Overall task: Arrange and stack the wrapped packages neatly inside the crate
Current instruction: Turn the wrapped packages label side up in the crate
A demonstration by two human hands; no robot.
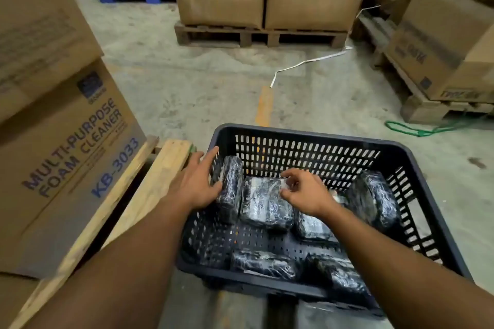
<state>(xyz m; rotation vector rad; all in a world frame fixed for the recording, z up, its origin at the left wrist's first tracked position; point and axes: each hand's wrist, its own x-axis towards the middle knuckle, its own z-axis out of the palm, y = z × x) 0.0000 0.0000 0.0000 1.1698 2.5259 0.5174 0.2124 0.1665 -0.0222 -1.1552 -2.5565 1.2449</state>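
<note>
A dark perforated plastic crate (307,139) sits on the floor in front of me with several black, clear-wrapped packages inside. One package (231,189) stands on edge against the crate's left wall. My left hand (197,181) rests against it and the wall, fingers spread. A flat package (263,208) lies in the middle. My right hand (304,191) hovers over its far end, with fingers curled and pinching at the wrap. Another package (374,197) leans on the right wall. One package (311,227) lies under my right wrist, and two more (264,262) (339,272) lie near the front.
Stacked cardboard boxes (53,141) on a wooden pallet (149,181) stand close on the left. More boxes on pallets (262,35) are ahead, and another stack (441,56) is at the right. A white strap (307,61) and a green cord (417,129) lie on the concrete floor.
</note>
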